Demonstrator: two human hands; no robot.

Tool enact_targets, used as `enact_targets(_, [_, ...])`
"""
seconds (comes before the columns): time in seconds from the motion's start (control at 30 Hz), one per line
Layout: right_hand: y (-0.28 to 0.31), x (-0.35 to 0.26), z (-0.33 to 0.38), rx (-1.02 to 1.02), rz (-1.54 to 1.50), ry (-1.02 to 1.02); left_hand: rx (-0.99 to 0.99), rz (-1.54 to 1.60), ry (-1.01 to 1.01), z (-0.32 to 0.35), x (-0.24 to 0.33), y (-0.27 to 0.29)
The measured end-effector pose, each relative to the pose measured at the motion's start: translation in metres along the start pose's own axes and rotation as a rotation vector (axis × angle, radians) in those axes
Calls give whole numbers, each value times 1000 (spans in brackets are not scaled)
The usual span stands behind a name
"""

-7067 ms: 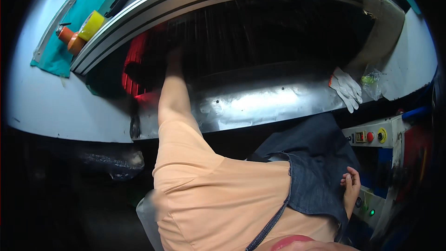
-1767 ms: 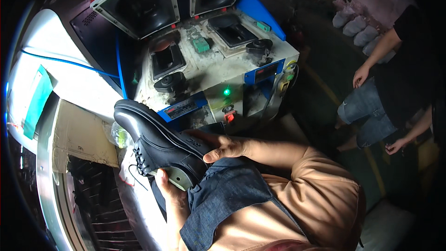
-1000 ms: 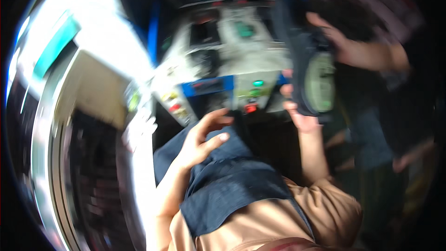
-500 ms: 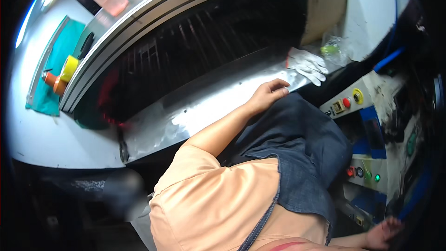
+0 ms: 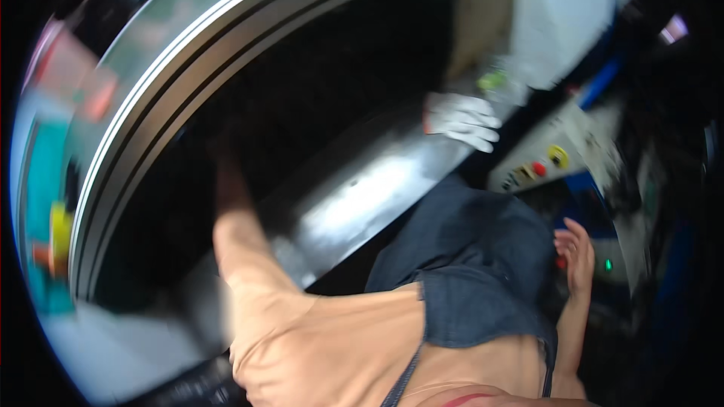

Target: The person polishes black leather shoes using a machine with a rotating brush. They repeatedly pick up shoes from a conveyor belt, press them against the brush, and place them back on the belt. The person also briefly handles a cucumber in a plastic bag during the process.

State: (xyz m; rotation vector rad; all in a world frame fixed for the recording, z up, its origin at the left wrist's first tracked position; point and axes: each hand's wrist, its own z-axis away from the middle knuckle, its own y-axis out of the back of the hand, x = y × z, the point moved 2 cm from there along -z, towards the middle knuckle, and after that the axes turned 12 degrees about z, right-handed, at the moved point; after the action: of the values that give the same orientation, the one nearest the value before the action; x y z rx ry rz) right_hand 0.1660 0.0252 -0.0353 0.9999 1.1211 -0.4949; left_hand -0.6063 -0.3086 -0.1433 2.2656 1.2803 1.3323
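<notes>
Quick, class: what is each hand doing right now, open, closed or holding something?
Left hand: inside the dark opening, too dim to tell.
Right hand: open, fingers loosely bent, nothing visible in it.

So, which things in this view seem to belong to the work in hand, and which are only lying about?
Probably in use:
dark opening, which the left arm reaches into (hand lost in shadow)

Probably just lying about:
white glove on the metal ledge
clear plastic bag beside it
yellow roll
pink container

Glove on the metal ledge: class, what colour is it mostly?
The glove is mostly white, best seen in the head view.
</notes>
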Motion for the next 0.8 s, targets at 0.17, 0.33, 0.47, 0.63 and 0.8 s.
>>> enact_targets(0.17, [-27, -39, -27, -101, 12, -23, -253, -106, -42, -41, -31, -60])
enact_targets(0.33, [-28, -19, -16, -112, 3, -36, -216, 54, -134, -18, 6, -86])
enact_targets(0.47, [-26, -4, -4, -115, -5, -40, -158, 365, -182, 42, 26, -45])
enact_targets(0.63, [-26, -12, 1, -161, -30, -45, -383, 713, -17, 152, 56, 28])
enact_targets(0.8, [-50, -31, -18, -348, -218, 93, -613, 980, 77, 206, 113, 92])
